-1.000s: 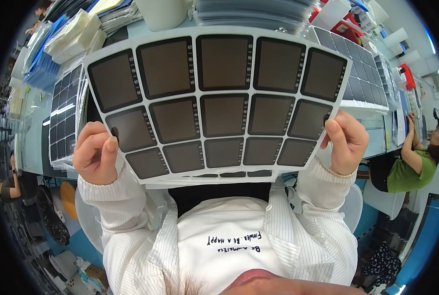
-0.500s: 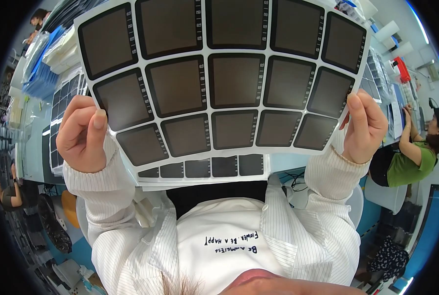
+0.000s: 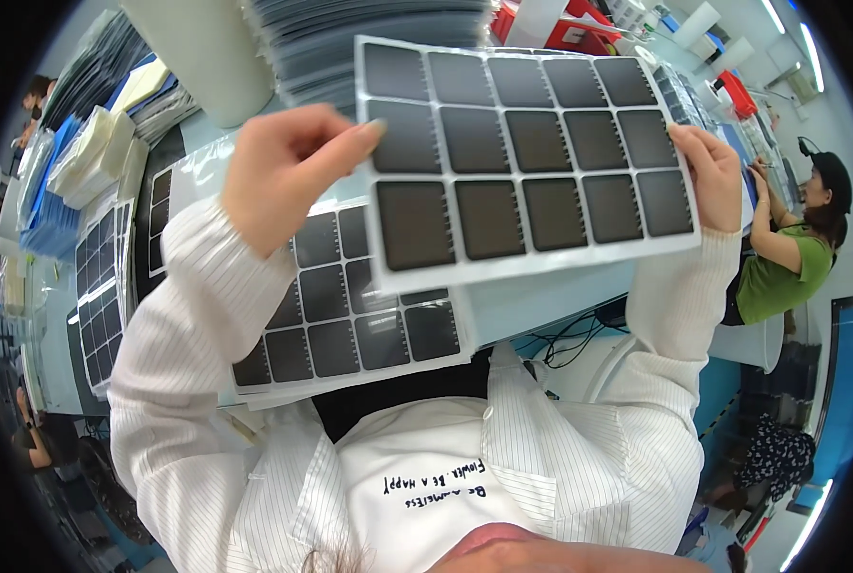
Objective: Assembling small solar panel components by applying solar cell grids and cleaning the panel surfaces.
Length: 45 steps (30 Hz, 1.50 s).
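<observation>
A white sheet with rows of dark square panels, each with a perforated strip along one side (image 3: 503, 177), is held up in front of me above the table. My left hand (image 3: 288, 167) pinches its left edge between thumb and fingers. At the opposite edge, my right hand (image 3: 711, 177) grips the sheet, thumb in front. Below it, close to my body, lies a stack of similar dark-panelled sheets (image 3: 336, 349), partly covered by the raised sheet and my left sleeve.
A tall stack of dark sheets (image 3: 316, 48) stands at the back, beside a large pale cylinder (image 3: 202, 57). More panelled sheets (image 3: 102, 315) lie at left, near white and blue packs (image 3: 87, 167). Red bins (image 3: 741, 94) sit at far right. A person in green (image 3: 789, 272) works there.
The sheet has moved right and farther from my body, lowering toward the table, and now looks smaller. My left hand has shifted right with it. More of the stack beneath shows.
</observation>
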### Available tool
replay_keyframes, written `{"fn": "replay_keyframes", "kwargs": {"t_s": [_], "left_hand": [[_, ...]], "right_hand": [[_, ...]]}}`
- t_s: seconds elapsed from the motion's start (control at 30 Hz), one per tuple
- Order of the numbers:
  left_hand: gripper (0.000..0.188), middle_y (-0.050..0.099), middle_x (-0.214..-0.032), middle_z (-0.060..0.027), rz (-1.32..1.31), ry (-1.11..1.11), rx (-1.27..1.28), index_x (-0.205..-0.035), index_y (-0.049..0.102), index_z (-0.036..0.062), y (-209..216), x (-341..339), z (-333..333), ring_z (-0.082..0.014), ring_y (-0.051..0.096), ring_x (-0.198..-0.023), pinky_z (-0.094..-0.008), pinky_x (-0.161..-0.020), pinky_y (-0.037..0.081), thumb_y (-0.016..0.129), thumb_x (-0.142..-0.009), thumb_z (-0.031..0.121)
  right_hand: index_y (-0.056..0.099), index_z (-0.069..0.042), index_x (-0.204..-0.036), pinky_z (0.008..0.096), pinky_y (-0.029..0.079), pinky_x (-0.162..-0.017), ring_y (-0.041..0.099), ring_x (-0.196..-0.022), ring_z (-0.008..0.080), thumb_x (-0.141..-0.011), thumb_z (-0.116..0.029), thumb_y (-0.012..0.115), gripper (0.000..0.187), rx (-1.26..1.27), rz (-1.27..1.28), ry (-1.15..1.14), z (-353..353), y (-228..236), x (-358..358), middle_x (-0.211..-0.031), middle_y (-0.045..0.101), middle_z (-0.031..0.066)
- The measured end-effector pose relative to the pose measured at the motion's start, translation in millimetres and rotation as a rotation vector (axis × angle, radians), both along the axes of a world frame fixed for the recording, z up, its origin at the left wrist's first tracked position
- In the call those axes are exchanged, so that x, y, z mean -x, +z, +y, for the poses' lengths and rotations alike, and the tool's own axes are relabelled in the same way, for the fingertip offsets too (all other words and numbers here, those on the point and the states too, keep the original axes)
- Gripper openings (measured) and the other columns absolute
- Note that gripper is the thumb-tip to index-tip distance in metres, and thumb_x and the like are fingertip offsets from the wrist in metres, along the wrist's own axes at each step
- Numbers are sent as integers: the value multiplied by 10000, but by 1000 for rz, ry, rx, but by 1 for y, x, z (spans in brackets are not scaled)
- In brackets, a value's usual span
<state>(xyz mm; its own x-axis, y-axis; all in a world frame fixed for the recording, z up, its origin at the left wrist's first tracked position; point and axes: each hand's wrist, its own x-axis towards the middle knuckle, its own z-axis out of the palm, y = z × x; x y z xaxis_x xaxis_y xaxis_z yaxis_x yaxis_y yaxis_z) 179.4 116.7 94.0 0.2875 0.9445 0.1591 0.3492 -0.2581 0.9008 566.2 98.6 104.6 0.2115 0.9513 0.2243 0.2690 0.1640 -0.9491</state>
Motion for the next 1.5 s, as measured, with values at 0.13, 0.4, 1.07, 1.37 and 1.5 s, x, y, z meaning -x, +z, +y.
{"fn": "replay_keyframes", "kwargs": {"t_s": [0.13, 0.4, 1.07, 1.37, 1.5], "left_hand": [[305, 588, -645, -20, 28, -21, 14, -765, 662, -2, -11, -53, 37, -80, 493, -596, -229, -574, 400, 637, -807, 299], [294, 631, -702, -52, -7, -15, 53, -790, 681, 15, -31, -134, 81, -115, 566, -664, -277, -656, 447, 641, -785, 306], [378, 569, -1003, -86, 582, -403, -434, -1004, 611, 61, -67, -31, 24, -245, 510, -973, -345, -813, 434, 706, -728, 300], [435, 532, -1091, -115, 524, -313, -337, -1060, 591, 51, -89, -20, 12, -280, 478, -1067, -359, -913, 405, 723, -711, 273], [420, 524, -1105, -117, 426, -293, -254, -1068, 585, 48, -96, -17, 11, -289, 477, -1061, -355, -907, 411, 724, -715, 228]], "right_hand": [[668, 10, -862, 155, 305, -495, 447, -568, 2, -836, -185, 611, 205, 54, -100, -32, 38, 10, -57, -663, 569, -43], [650, 21, -946, 167, 390, -601, 524, -688, 38, -846, -287, 611, 326, 109, -379, -86, 92, 8, -124, -779, 617, -11], [659, 1, -902, 174, 395, -577, 516, -642, 34, -850, -298, 603, 308, 160, -501, -107, 114, -25, -145, -746, 607, -23], [661, 2, -829, 213, 389, -536, 492, -579, 51, -833, -350, 607, 356, 50, -577, -148, 117, -32, -140, -656, 587, -6], [666, -11, -837, 201, 407, -560, 533, -610, 52, -848, -344, 591, 342, 74, -715, -210, 119, -33, -149, -663, 606, 9]]}}
